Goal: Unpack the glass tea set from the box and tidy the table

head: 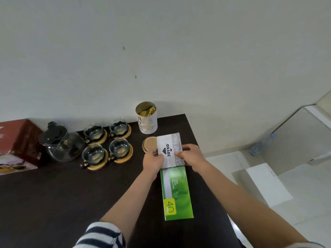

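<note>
A glass teapot point(61, 143) with a black lid stands at the back left of the dark table point(71, 194). To its right, several glass cups point(93, 153) sit on round wooden coasters. The red tea set box point(19, 142) lies at the far left edge. My left hand point(153, 161) and my right hand point(192, 155) both grip a small grey stamp pad box point(169, 150), held just above the far end of a green box point(177, 192) that lies flat near the table's right edge.
An open white tin point(146, 118) with gold packets inside stands at the back by the wall. Its round lid point(149, 145) lies flat under the stamp pad box. A water bottle point(260, 144) lies on the tiled floor to the right.
</note>
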Action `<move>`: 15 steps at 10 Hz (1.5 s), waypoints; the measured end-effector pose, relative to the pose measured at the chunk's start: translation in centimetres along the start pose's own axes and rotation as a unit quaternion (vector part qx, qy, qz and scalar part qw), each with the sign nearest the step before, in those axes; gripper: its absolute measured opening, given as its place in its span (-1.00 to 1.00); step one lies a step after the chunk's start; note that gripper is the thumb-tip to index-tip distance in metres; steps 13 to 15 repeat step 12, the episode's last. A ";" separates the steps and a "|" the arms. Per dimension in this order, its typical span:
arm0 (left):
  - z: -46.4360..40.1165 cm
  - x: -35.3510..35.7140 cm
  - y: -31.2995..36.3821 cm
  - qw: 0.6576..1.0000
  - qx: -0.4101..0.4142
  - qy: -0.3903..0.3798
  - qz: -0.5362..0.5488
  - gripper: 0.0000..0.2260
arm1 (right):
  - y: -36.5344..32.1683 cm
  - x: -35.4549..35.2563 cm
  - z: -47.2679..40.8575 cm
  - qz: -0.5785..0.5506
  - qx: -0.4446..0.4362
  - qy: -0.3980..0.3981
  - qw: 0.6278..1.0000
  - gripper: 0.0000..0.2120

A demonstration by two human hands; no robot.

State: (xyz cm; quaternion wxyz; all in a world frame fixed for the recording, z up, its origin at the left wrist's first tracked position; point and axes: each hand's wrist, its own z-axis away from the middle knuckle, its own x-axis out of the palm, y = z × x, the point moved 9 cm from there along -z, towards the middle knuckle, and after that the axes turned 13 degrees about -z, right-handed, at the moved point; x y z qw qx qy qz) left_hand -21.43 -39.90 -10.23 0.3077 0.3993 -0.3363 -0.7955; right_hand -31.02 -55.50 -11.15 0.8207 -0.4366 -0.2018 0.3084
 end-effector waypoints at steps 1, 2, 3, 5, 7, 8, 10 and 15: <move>-3.1 2.2 3.3 1.000 0.006 -0.002 -0.008 -0.82 | -3.4 -1.2 -3.7 0.026 -0.024 0.011 0.999 -0.63; -6.7 3.9 5.5 0.999 0.002 0.016 -0.040 -0.83 | -6.1 -1.8 -7.4 0.059 -0.044 0.014 0.997 -0.71; -10.0 5.5 6.6 0.999 -0.011 0.018 -0.048 -0.88 | -7.6 -2.0 -10.9 0.094 -0.053 0.010 0.994 -0.77; -13.8 6.8 7.3 0.992 -0.008 0.051 -0.114 -0.72 | -8.0 -2.0 -15.7 0.164 -0.073 0.008 0.984 -0.80; -15.0 6.9 7.9 0.982 0.026 0.076 -0.168 -0.71 | -8.2 -1.4 -16.9 0.171 -0.110 0.010 0.979 -0.76; -14.6 6.8 8.2 0.985 0.022 0.077 -0.151 -0.89 | -8.0 -1.5 -16.9 0.169 -0.110 0.017 0.979 -0.80; -13.9 6.8 8.6 0.992 -0.028 0.051 -0.108 -0.87 | -8.2 -0.9 -16.3 0.182 -0.120 0.048 0.975 -0.86; -10.5 5.8 9.3 0.997 -0.008 0.032 -0.069 -0.85 | -7.8 -1.5 -13.8 0.145 -0.155 0.069 0.975 -0.81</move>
